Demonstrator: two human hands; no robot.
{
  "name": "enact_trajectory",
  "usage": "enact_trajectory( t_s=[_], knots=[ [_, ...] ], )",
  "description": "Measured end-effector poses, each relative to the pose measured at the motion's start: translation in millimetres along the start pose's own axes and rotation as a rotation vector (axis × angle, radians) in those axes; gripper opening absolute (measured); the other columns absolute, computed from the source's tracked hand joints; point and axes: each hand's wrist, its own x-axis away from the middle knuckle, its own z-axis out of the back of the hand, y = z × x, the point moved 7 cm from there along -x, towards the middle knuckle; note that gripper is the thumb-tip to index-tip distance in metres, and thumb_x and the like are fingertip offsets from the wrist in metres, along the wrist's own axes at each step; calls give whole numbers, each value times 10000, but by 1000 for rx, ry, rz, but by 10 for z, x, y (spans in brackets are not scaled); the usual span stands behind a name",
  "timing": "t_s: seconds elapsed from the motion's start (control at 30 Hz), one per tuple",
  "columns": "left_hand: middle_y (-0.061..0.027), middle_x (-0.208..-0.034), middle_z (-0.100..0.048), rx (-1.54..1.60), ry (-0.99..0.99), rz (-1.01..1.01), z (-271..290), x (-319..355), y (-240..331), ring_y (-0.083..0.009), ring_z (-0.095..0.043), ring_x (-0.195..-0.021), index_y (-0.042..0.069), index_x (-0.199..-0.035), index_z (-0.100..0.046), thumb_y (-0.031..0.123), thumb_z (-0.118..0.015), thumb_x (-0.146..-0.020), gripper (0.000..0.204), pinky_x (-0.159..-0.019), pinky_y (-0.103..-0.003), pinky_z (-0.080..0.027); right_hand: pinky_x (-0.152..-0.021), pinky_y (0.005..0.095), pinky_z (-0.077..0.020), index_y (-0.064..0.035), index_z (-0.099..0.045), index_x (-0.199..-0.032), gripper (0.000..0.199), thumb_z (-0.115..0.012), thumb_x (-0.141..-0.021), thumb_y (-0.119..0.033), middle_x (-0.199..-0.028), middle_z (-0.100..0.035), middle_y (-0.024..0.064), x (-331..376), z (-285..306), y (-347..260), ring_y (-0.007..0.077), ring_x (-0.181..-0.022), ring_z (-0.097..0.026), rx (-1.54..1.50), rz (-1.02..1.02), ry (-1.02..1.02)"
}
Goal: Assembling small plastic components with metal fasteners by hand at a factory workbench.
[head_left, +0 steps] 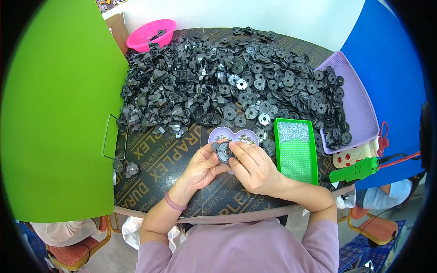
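Note:
Near the front middle of the table my left hand (203, 166) grips a round dark plastic part (223, 152) with a hole in its centre. My right hand (256, 169) is closed at the part's right side, its fingertips pressed to the rim and face. Whether a small piece sits between those fingertips is hidden. Just behind my hands lies a purple lobed dish (212, 133) with small shiny metal pieces in its compartments. To the right of my right hand stands a green tray (315, 157), with many tiny silvery pieces at its far end.
A large heap of dark plastic parts (182, 77) covers the table's back. A pink basket (152, 34) stands back left, a purple tray (359, 100) right. A green power screwdriver (354, 170) lies at right front. Green (59, 109) and blue (387, 68) panels flank the table.

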Motion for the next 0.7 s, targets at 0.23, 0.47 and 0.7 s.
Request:
enact_trajectory(
  t_s=[0.23,0.47,0.7],
  knots=[
    [-103,-1160,-566,-5,28,-51,-3,26,35,-233,-589,-1031,58,-1211,-506,135,-626,-836,400,-842,-385,-556,-712,398,-513,76,-576,-825,250,-602,-634,-82,-983,-588,260,-30,-15,-51,333,-848,-604,90,7,5],
    [-111,-1152,-567,-52,65,-35,-28,5,70,-210,-583,-1038,28,-1236,-481,151,-640,-831,451,-888,-374,-526,-716,401,-481,42,-592,-857,243,-578,-674,-116,-1021,-591,235,-44,-99,-80,322,-886,-593,198,87,-141],
    [-149,-1044,-637,-897,367,-304,-42,173,807,-142,-602,-916,17,-1073,-474,-10,-637,-802,317,-796,-233,-476,-874,394,-435,-50,-606,-935,207,-664,-739,-75,-1100,-583,128,140,-245,806,295,-1026,-546,-473,-331,-142]
  ],
)
